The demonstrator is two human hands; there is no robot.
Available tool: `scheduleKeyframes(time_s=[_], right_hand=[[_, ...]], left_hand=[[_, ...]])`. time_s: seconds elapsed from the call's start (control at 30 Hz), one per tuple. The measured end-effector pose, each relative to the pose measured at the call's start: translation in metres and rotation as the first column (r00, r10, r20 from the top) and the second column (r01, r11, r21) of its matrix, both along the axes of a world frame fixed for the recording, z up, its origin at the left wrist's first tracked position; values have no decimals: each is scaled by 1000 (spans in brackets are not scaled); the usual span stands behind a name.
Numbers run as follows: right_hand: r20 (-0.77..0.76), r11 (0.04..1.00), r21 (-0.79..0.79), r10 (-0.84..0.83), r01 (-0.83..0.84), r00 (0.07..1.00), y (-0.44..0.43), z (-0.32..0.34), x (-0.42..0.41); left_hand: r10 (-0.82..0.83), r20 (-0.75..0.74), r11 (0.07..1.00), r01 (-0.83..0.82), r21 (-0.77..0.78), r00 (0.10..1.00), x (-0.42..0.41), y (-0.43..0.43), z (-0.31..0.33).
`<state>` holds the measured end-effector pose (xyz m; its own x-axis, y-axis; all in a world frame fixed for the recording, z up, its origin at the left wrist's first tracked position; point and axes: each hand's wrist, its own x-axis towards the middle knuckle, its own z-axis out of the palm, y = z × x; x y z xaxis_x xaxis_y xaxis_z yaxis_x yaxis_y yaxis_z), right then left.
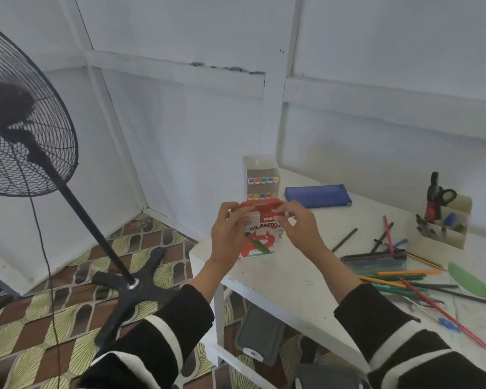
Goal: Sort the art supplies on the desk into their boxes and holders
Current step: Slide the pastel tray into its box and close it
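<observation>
Both hands are on the oil pastels box [260,237], held upright over the near-left corner of the worktop [289,279]; I can't tell whether its lower edge rests on the surface or hangs just above it. Left grip [227,230] is wrapped round the box's left side with its fingers curled over the red top flap [257,204]. Right grip [302,227] pinches the flap's right end, so both are grasping the box. This looks like closing or opening the lid, but whether it is tucked in can't be seen. Main risk: the box sits right by the worktop's corner, so a slip while both grips work the flap would likely send it to the tiled floor [68,318], and pastels could spill or snap if the lid isn't shut. Pressing the flap too hard could crease the thin card, and tilting the box forward with the lid loose would probably dump the sticks. Second risk: the loose pencils [404,279] are heaped near the front edge on the right. A sleeve dragged through them when the right grip goes back would likely roll some off. The marker box [261,178] stands just behind the hands and looks tall and light, so setting the pastels down carelessly could knock it over. The cardboard holder [443,223] with scissors [439,195] and the blue pencil case [317,195] are well apart from the hands, low risk.
</observation>
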<state>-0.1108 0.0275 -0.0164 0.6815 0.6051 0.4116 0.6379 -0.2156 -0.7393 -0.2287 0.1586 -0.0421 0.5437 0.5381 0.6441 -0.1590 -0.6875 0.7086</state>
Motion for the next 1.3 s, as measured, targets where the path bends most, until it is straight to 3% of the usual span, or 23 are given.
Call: scheduleKeyframes(time_s=[0.07, 0.23, 0.33, 0.43, 0.57, 0.7, 0.77, 0.87, 1.07, 1.2, 1.3], right_hand=[[-26, 999, 47, -11, 13, 1000, -10, 4, -3], [-161, 955, 277, -59, 102, 985, -46, 41, -3], [-306, 871, 439, -85, 220, 948, -83, 64, 0], [-409, 772, 505, -180, 386, 895, -137, 77, 1], [-553, 557, 542, -327, 629, 767, -217, 76, -1], [-686, 297, 524, -408, 798, 602, -303, 73, -12], [-729, 206, 500, -426, 841, 537, -348, 67, -20], [-743, 201, 407, -495, 891, 451, -411, 53, -34], [-787, 255, 214, -527, 943, 321, -520, 20, -62], [-817, 345, 105, -505, 933, 279, -587, -13, -77], [-814, 358, 91, -511, 929, 276, -625, -32, -84]], left_hand=[[-42, -9, 999, 42, -12, 999, 0, -7, 9], [-186, 134, 932, 218, -291, 973, 15, -38, 54], [-264, 202, 856, 326, -402, 943, 36, -70, 76], [-430, 156, 750, 448, -486, 889, 63, -115, 84], [-699, -13, 623, 599, -502, 715, 86, -184, 73], [-891, -205, 446, 691, -569, 405, 97, -260, 40], [-926, -236, 378, 704, -602, 295, 96, -300, 27], [-956, -216, 293, 678, -675, 198, 92, -364, 13], [-967, -235, 246, 585, -773, 97, 86, -479, -1], [-971, -232, 228, 521, -822, 59, 81, -549, -11], [-979, -198, 196, 489, -850, 48, 74, -589, -17]])
